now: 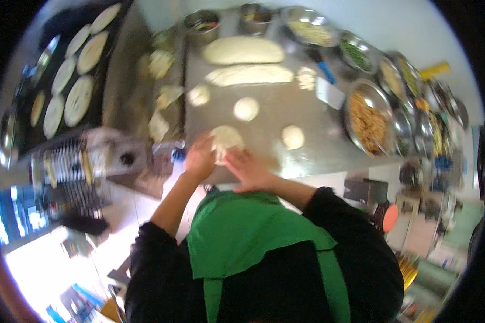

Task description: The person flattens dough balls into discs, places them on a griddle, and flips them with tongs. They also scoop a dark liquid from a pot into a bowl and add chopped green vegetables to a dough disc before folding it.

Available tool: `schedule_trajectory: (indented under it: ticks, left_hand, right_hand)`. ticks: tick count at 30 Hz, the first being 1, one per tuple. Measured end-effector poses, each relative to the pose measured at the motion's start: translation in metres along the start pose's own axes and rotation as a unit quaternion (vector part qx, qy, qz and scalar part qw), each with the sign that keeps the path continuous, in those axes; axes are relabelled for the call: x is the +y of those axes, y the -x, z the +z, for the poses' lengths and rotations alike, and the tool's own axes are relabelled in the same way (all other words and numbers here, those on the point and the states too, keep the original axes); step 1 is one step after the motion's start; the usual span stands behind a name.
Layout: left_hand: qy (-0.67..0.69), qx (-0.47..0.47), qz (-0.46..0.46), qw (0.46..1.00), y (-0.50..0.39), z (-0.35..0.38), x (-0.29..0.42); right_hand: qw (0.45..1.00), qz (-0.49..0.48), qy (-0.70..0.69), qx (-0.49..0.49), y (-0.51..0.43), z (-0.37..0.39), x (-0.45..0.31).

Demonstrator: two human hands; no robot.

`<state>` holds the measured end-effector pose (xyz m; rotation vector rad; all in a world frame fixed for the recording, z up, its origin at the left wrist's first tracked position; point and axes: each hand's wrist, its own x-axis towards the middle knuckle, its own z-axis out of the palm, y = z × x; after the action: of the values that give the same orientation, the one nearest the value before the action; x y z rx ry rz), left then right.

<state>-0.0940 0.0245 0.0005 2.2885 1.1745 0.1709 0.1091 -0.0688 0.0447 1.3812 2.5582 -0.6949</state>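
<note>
A flattened round of dough (227, 137) lies near the front edge of the steel worktop (266, 121). My left hand (201, 158) touches its left side with the fingers pointing away from me. Across its near right part rests my right hand (250, 167), palm down and slightly blurred. Beyond the round sit three smaller dough pieces: one in the middle (246, 109), one to the right (293, 137) and one at the left (199, 95). Two long dough strips, a thick one (243, 50) and a flatter one (250, 75), stretch across the back.
A metal bowl of orange-brown filling (367, 117) stands at the right. A white scraper (330, 93) and a blue-handled tool (326, 72) lie near it. Several bowls, one with chopped greens (356, 54), line the back right. At left, a dark griddle (70, 64) carries several flat breads.
</note>
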Motion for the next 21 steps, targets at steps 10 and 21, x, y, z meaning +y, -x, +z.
schedule_trajectory:
  ticks: [10, 21]
  left_hand:
    - [-0.029, -0.044, 0.012, 0.999, -0.069, -0.023, 0.023]
    - [0.805, -0.294, -0.124, 0.500, 0.002, -0.035, 0.188]
  right_hand:
    - [0.918, 0.151, -0.277, 0.239, -0.006, 0.037, 0.004]
    - [0.545, 0.111, -0.713, 0.427, 0.134, -0.024, -0.012]
